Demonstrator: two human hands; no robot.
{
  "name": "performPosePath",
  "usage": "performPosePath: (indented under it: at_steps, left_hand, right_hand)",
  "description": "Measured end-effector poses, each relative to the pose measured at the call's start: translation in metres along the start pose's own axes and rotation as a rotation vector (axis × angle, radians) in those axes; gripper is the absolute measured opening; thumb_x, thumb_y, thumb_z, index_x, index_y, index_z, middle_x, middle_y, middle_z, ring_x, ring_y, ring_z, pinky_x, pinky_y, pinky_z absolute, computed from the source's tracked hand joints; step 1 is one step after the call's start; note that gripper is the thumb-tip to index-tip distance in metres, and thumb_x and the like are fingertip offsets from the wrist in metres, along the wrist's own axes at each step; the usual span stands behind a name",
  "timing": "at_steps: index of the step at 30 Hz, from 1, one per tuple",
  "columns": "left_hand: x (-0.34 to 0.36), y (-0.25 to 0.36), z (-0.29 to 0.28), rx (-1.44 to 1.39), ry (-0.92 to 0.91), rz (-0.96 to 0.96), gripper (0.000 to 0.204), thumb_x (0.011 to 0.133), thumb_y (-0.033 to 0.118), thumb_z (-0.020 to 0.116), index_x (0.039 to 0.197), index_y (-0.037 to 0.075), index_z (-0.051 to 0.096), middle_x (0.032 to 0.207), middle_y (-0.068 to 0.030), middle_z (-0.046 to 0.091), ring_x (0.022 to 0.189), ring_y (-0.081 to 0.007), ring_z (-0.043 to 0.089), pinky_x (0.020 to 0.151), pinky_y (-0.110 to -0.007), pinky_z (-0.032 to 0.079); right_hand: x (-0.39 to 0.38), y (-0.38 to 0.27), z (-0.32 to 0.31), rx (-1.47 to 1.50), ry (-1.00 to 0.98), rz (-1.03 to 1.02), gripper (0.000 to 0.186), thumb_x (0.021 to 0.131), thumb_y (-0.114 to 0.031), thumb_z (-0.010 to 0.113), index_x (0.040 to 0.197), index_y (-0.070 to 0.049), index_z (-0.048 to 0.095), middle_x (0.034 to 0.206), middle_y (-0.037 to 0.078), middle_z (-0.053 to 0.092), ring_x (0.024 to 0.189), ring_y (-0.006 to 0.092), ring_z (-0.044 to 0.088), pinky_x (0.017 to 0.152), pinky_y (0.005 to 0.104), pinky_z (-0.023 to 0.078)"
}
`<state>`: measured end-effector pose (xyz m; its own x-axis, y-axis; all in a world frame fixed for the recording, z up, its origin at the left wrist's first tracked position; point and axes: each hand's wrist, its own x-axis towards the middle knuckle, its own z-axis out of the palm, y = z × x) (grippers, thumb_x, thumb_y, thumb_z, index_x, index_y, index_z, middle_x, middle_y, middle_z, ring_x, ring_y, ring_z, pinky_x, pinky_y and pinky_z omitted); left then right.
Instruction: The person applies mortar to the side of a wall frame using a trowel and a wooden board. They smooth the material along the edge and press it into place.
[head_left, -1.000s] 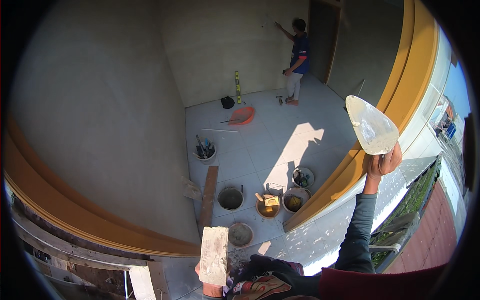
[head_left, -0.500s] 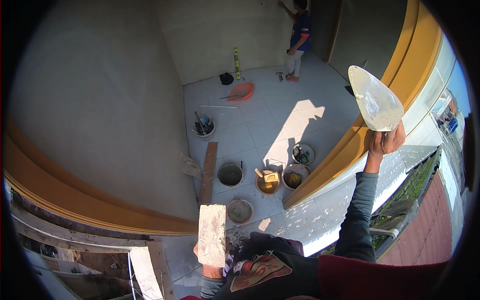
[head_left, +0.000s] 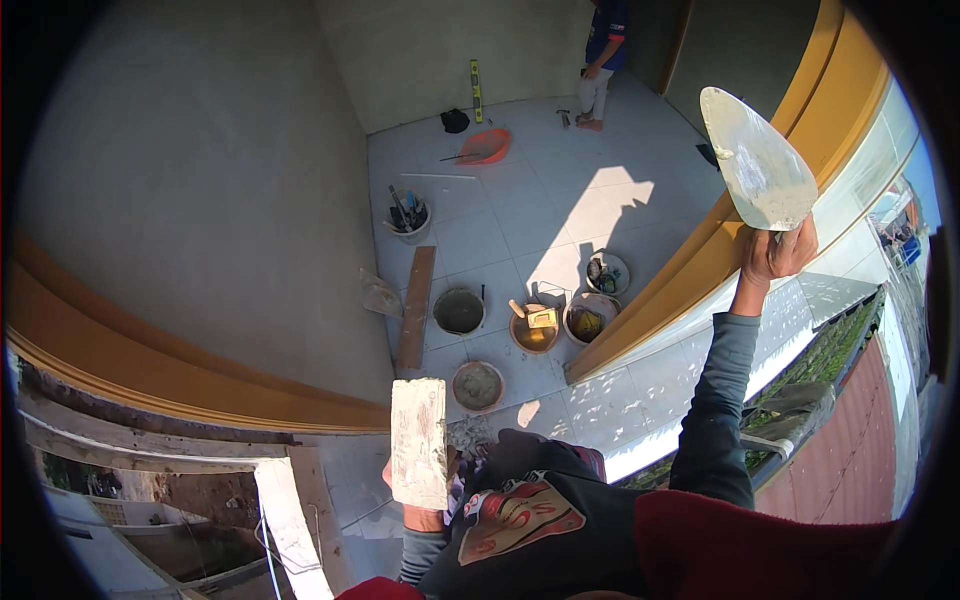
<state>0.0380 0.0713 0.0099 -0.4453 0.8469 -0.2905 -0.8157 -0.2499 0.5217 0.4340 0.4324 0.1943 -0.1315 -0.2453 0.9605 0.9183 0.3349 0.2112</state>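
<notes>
High on the right, my right hand is closed round a trowel and holds it up beside the orange frame. Its wide, leaf-shaped metal blade points upward and carries pale smears. My left hand, low and near the middle, is closed beneath a plaster-smeared rectangular board. The board's off-white face is turned up and hides most of my fingers. Below and beyond the board stands a round bucket of grey mix, apart from both hands.
An orange frame post rises at right. On the tiled floor stand a dark bucket, a bucket with a yellow-topped float, a tool bucket and a plank. Farther back are an orange dustpan-like tray, a spirit level and another person.
The whole view has tilted, so the room sits higher in the picture and the far person's head has left it. Both hands keep hold of the trowel and the board.
</notes>
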Motion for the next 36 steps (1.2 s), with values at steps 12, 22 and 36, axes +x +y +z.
performPosePath:
  at_steps: [12, 22, 36]
  left_hand:
    - [-0.01, 0.001, 0.007, -0.057, 0.059, 0.045, 0.044, 0.091, 0.018, 0.045, 0.124, -0.009, 0.054, 0.09, -0.0212, 0.064, 0.057, -0.0259, 0.054, 0.045, -0.035, 0.043]
    - [-0.014, 0.002, 0.008, -0.06, -0.03, 0.067, 0.038, 0.088, 0.005, 0.053, 0.123, -0.011, 0.056, 0.098, -0.02, 0.067, 0.062, -0.0217, 0.06, 0.05, -0.034, 0.048]
    - [-0.006, -0.004, -0.013, 0.358, 0.11, 0.178, 0.045, 0.075, 0.002, 0.07, 0.118, -0.008, 0.062, 0.111, -0.0134, 0.07, 0.089, -0.0156, 0.068, 0.077, -0.029, 0.054]
  right_hand:
    - [0.001, -0.004, 0.002, -0.091, 0.037, -0.004, 0.045, 0.074, -0.008, 0.074, 0.118, -0.008, 0.064, 0.108, 0.011, 0.067, 0.094, 0.0295, 0.063, 0.081, 0.0381, 0.046]
    - [0.001, -0.002, -0.001, -0.081, 0.002, -0.033, 0.046, 0.077, -0.011, 0.074, 0.12, -0.008, 0.059, 0.109, 0.013, 0.065, 0.093, 0.0313, 0.063, 0.08, 0.0393, 0.046]
    - [0.002, -0.001, -0.003, -0.071, -0.013, -0.046, 0.046, 0.077, -0.011, 0.073, 0.12, -0.006, 0.059, 0.109, 0.014, 0.065, 0.094, 0.0328, 0.063, 0.079, 0.0405, 0.047]
